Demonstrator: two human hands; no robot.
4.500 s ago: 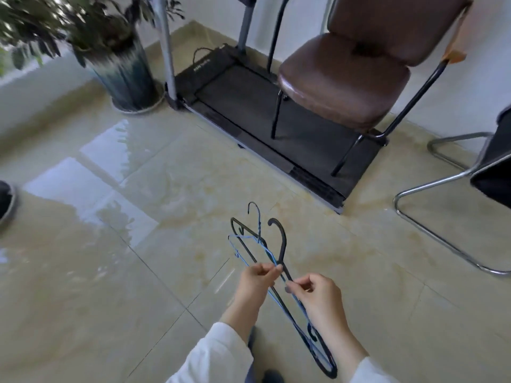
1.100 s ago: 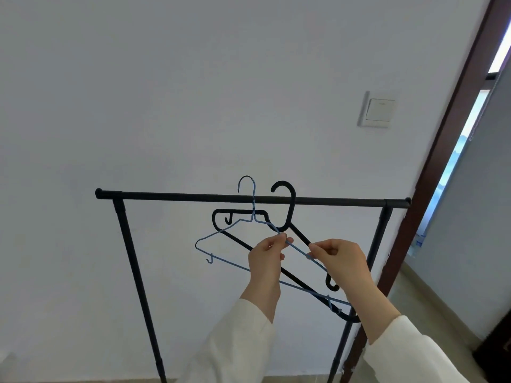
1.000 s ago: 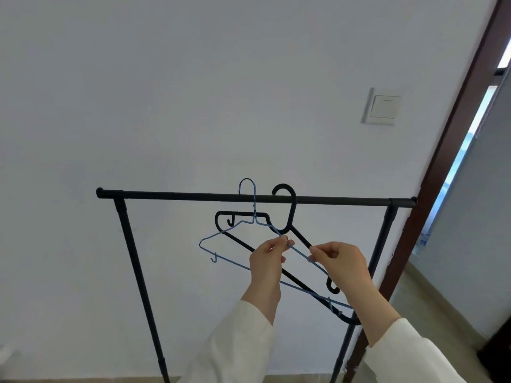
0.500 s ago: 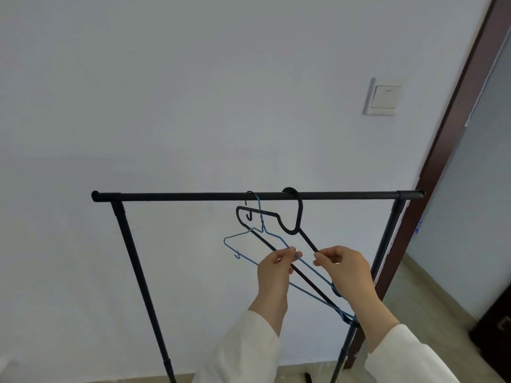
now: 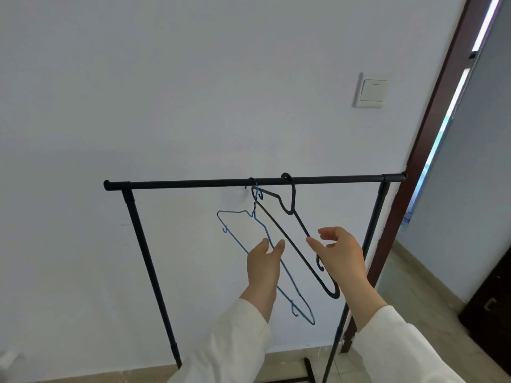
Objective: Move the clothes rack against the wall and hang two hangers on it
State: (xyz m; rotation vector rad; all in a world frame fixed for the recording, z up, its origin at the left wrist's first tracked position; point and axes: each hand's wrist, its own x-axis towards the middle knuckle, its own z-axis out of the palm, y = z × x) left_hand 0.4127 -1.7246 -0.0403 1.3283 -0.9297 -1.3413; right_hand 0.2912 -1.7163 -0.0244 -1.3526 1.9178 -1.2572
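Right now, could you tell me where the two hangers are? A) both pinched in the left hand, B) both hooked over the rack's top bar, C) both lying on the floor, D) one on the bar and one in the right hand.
B: the blue wire hanger and the black hanger both have their hooks over the rack's top bar, while the left hand and right hand are open.

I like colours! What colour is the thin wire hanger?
Blue thin wire hanger, head view.

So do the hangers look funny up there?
A little. The blue wire hanger and the black hanger both hook on the rack's bar, but they hang tilted, low ends toward the open hands.
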